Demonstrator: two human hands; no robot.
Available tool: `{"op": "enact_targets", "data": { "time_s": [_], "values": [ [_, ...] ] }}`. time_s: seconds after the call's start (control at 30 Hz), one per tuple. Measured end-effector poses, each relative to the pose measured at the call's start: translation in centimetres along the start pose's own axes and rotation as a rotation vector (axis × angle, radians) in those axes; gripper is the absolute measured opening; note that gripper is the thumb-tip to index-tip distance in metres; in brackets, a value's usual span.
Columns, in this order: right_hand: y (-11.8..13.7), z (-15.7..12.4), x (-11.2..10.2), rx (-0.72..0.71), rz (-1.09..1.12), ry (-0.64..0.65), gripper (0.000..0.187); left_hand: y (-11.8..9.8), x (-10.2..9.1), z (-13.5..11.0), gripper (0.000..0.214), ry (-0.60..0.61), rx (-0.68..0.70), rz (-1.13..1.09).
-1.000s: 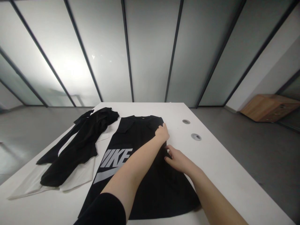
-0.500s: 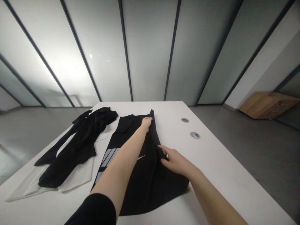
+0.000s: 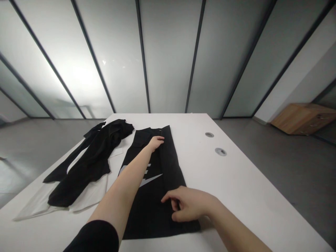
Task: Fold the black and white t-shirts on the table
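Two hands: both bare, both on the same garment, neither clamped on it.

Left hand (image 3: 156, 142): palm down near the garment's upper end, fingers together and lying flat on the fabric; the forearm runs toward 7 o'clock into a black sleeve (image 3: 91, 236).

Right hand (image 3: 187, 203): on the garment's lower part, fingers and thumb apart and lightly curled, with no pinch visible; the fingertips rest on the fabric, and the wrist lies beyond its right edge, over the table.

Garment: a black Nike garment (image 3: 154, 206) lies folded lengthwise into a long narrow strip, running from 12 to 6 o'clock down the table's middle, between the two hands' reach.

On the garment: a flap pocket (image 3: 141, 139) at the left hand's 10 o'clock; a grey swoosh (image 3: 151, 180) at its 5 o'clock, partly beside the forearm.

Beside it: a crumpled black garment (image 3: 91, 161) lies at the left hand's 8 o'clock, on top of a white cloth (image 3: 86, 194), well apart from the strip.

Table: a white table (image 3: 210, 175) bears everything, with two round cable grommets (image 3: 220, 151) at the left hand's 3 o'clock.

Beyond: a frosted glass wall (image 3: 168, 59) at 12 o'clock; a low wooden cabinet (image 3: 303, 119) at 2 o'clock.
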State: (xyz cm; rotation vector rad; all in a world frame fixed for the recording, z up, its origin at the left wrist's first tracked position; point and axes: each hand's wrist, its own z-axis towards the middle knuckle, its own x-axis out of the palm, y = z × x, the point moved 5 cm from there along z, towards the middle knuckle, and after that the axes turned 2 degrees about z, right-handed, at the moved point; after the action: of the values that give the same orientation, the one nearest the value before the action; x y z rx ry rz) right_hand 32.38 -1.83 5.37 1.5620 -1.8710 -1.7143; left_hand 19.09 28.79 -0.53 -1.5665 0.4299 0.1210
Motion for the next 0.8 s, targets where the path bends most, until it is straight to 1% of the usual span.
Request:
{"op": "enact_targets", "data": {
  "time_s": [0.1,0.17,0.2,0.23,0.27,0.3,0.4,0.43,0.47,0.5,0.57,0.63,0.7,0.8],
  "values": [
    [-0.2,0.2,1.8,0.095,0.173,0.195,0.06,0.1,0.2,0.0,0.042,-0.004,0.061,0.064],
    [0.0,0.3,2.6,0.121,0.25,0.271,0.056,0.1,0.2,0.0,0.044,-0.007,0.097,0.114],
    [0.2,0.4,2.8,0.112,0.262,0.285,0.053,0.0,0.3,0.0,0.045,-0.008,0.113,0.142],
    [0.5,0.6,2.9,0.082,0.246,0.276,0.051,0.0,0.3,0.0,0.046,-0.007,0.128,0.171],
    [0.7,0.8,2.7,0.035,0.194,0.233,0.049,-0.1,0.3,0.0,0.046,-0.004,0.141,0.202],
    [0.8,1.0,2.4,-0.026,0.107,0.15,0.049,-0.2,0.3,0.0,0.046,0.002,0.151,0.236],
    [0.8,1.5,1.0,-0.206,-0.238,-0.161,0.054,-0.6,0.3,-0.1,0.043,0.013,0.183,0.353],
    [0.6,1.6,0.9,-0.234,-0.325,-0.215,0.054,-0.8,0.3,-0.1,0.041,0.011,0.199,0.395],
    [0.3,1.8,0.9,-0.251,-0.382,-0.232,0.051,-1.1,0.3,-0.1,0.039,0.006,0.217,0.438],
    [-0.1,2.0,1.0,-0.263,-0.417,-0.219,0.047,-1.4,0.3,0.0,0.037,-0.001,0.236,0.48],
    [-0.5,2.3,1.4,-0.285,-0.446,-0.186,0.035,-2.0,0.5,-0.1,0.036,-0.017,0.272,0.56],
    [-0.5,2.6,1.8,-0.32,-0.455,-0.179,0.026,-2.6,0.8,-0.2,0.037,-0.03,0.3,0.632],
    [-0.2,2.8,2.1,-0.352,-0.453,-0.189,0.023,-2.8,1.1,-0.5,0.039,-0.035,0.317,0.696],
    [0.4,2.9,2.5,-0.387,-0.435,-0.198,0.024,-2.7,1.5,-1.3,0.038,-0.042,0.311,0.787]
  ]
}}
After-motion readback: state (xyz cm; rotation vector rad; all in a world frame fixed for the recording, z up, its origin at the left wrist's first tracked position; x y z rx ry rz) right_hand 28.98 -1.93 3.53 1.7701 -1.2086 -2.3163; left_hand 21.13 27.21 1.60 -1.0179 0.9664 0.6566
